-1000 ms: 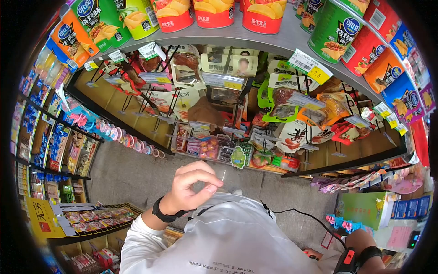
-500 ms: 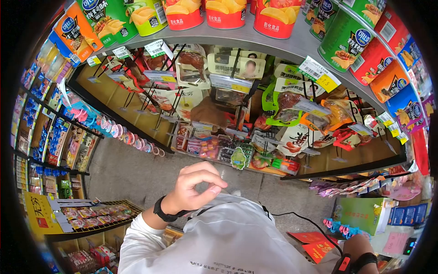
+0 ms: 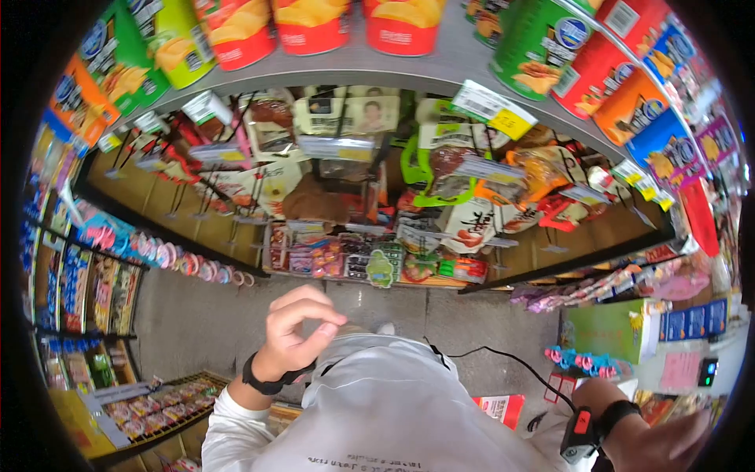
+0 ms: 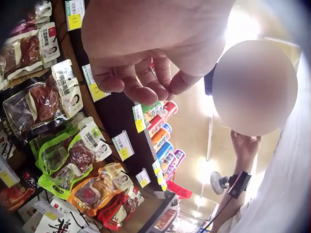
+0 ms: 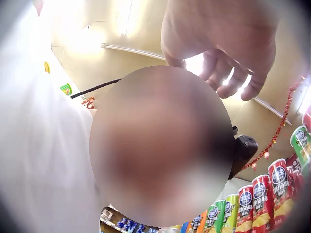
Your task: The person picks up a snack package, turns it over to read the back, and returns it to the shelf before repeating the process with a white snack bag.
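My left hand (image 3: 299,326) is held in front of the white shirt (image 3: 385,401), fingers loosely bent and nothing in them. In the left wrist view the same hand (image 4: 160,43) hangs over the hanging snack packs and price tags. My right hand (image 3: 664,444) is raised at the lower right edge of the head view, blurred. The right wrist view shows this hand (image 5: 223,46) with its fingers loosely bent against the ceiling, holding nothing. Nearest ahead of the left hand is a low rack of small packets (image 3: 326,256).
Chip canisters (image 3: 311,23) line the grey upper shelf (image 3: 338,67). Vacuum-packed meats (image 3: 448,169) hang on hooks below it. A rack of hair ties (image 3: 165,252) stands left, a green box (image 3: 605,330) right. A black cable (image 3: 511,358) runs to the right wrist.
The head view has swung, so the shelves sit farther left. My right hand has come into view at the lower right. The left hand keeps its loose bend.
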{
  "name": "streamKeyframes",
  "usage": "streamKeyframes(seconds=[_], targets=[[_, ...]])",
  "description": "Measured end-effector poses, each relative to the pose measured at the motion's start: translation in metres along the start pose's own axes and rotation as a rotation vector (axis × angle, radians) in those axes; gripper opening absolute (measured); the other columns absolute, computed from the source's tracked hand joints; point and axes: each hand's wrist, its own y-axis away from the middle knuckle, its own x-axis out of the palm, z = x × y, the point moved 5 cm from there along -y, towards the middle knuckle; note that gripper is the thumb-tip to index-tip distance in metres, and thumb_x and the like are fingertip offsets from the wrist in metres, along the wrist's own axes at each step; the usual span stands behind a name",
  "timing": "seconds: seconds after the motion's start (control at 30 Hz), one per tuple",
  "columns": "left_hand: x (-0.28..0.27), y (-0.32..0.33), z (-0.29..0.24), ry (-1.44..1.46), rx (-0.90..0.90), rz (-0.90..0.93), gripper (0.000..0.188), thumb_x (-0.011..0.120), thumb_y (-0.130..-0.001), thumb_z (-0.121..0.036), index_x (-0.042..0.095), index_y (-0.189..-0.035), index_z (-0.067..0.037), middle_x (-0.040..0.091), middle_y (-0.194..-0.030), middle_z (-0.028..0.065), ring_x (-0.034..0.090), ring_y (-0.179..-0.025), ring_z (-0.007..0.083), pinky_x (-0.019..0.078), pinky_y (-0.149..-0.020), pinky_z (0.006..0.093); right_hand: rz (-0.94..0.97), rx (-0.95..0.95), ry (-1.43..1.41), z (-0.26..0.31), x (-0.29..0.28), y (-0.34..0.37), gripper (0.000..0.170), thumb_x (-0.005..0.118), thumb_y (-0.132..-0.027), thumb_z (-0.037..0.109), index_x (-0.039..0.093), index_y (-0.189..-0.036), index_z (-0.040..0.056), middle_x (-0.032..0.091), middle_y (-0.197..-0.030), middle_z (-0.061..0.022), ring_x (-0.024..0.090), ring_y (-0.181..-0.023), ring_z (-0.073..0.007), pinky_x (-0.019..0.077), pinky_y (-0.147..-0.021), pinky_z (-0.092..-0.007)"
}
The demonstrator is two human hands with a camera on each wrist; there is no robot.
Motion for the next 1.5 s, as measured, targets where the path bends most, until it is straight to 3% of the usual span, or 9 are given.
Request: streamKeyframes(seconds=[0.17, 0.27, 0.33, 0.4, 0.6, 0.8, 1.23, 1.33, 1.5], targets=[[-0.001, 0.004, 0.015, 0.032, -0.084, 0.0, 0.007, 0.063, -0.075, -0.003, 0.065, -0.08, -0.001, 0.061, -0.076, 0.01, 0.057, -0.068, 0.0185, 0.045, -0.063, 0.028, 0.099, 0.33, 0.148, -0.003, -0.015, 0.021, 0.021, 0.059, -0.088, 0.039, 0.064, -0.1, 0.0228, 0.06, -0.086, 0.0072, 0.05, -0.08, -0.0135, 0.036, -0.071, -0.0361], [-0.001, 0.002, 0.023, 0.063, -0.099, 0.016, 0.007, 0.062, -0.075, -0.003, 0.064, -0.082, -0.001, 0.062, -0.076, 0.0101, 0.058, -0.069, 0.0183, 0.0453, -0.063, 0.0282, -0.165, 0.255, 0.044, -0.025, -0.021, 0.048, 0.01, 0.065, -0.082, 0.029, 0.058, -0.084, 0.0211, 0.044, -0.066, 0.0092, 0.038, -0.069, -0.0107, 0.0252, -0.065, -0.0295], [-0.002, 0.001, 0.03, 0.096, -0.103, 0.053, 0.007, 0.063, -0.076, -0.004, 0.064, -0.082, -0.001, 0.062, -0.077, 0.0101, 0.058, -0.069, 0.0182, 0.0454, -0.063, 0.0282, -0.251, 0.276, 0.184, -0.04, -0.02, 0.062, 0.022, 0.063, -0.086, 0.031, 0.054, -0.08, 0.0124, 0.05, -0.067, -0.0004, 0.044, -0.064, -0.0158, 0.0319, -0.058, -0.0313], [-0.003, -0.002, 0.039, 0.102, -0.182, 0.07, 0.006, 0.062, -0.077, -0.003, 0.064, -0.082, -0.001, 0.062, -0.077, 0.0099, 0.058, -0.069, 0.0183, 0.0454, -0.064, 0.0282, -0.191, 0.416, 0.308, -0.048, -0.027, 0.079, 0.024, 0.059, -0.088, 0.031, 0.05, -0.078, 0.0119, 0.05, -0.064, 0.0002, 0.045, -0.062, -0.0154, 0.0326, -0.058, -0.0317], [0.001, -0.02, 0.053, 0.138, -0.151, 0.188, 0.006, 0.063, -0.077, -0.003, 0.063, -0.082, -0.001, 0.062, -0.077, 0.0098, 0.058, -0.069, 0.0188, 0.0456, -0.064, 0.0283, -0.544, 0.702, 0.515, -0.065, -0.036, 0.15, 0.022, 0.06, -0.086, 0.023, 0.054, -0.087, 0.0013, 0.051, -0.07, -0.006, 0.046, -0.063, -0.0155, 0.0361, -0.059, -0.0291], [0.017, -0.03, 0.075, 0.224, -0.174, 0.289, 0.006, 0.063, -0.077, -0.003, 0.065, -0.083, -0.001, 0.063, -0.077, 0.0087, 0.059, -0.067, 0.0175, 0.0461, -0.062, 0.0274, -0.657, 0.929, 0.687, -0.072, -0.038, 0.179, 0.012, 0.059, -0.087, 0.011, 0.059, -0.091, -0.0005, 0.058, -0.082, -0.0056, 0.055, -0.071, -0.0107, 0.0441, -0.066, -0.0236], [0.119, -0.067, 0.075, 0.229, -0.13, 0.478, 0.008, 0.065, -0.078, -0.003, 0.066, -0.086, -0.002, 0.061, -0.074, 0.0062, 0.055, -0.061, 0.0147, 0.0437, -0.059, 0.0261, -0.775, 1.153, 0.428, -0.15, -0.143, 0.25, 0.013, 0.058, -0.09, 0.015, 0.06, -0.095, 0.0031, 0.057, -0.077, 0.0001, 0.05, -0.067, -0.0071, 0.0394, -0.061, -0.022], [0.159, -0.076, 0.079, 0.165, -0.155, 0.519, 0.007, 0.063, -0.081, -0.005, 0.065, -0.087, -0.002, 0.063, -0.08, 0.008, 0.057, -0.069, 0.0166, 0.0455, -0.064, 0.0278, -0.721, 1.253, 0.443, -0.187, -0.183, 0.278, 0.015, 0.058, -0.09, 0.011, 0.059, -0.102, 0.0035, 0.061, -0.089, -0.0008, 0.055, -0.076, -0.0072, 0.0445, -0.069, -0.0211], [0.217, -0.111, 0.087, 0.076, -0.106, 0.354, 0.012, 0.065, -0.081, -0.008, 0.064, -0.091, -0.002, 0.059, -0.082, 0.0067, 0.055, -0.073, 0.0169, 0.0452, -0.066, 0.0281, -0.433, 1.263, 0.362, -0.249, -0.216, 0.292, 0.053, 0.065, -0.084, 0.007, 0.041, -0.13, -0.0028, 0.051, -0.124, -0.0109, 0.055, -0.102, -0.0143, 0.0463, -0.084, -0.0265]])
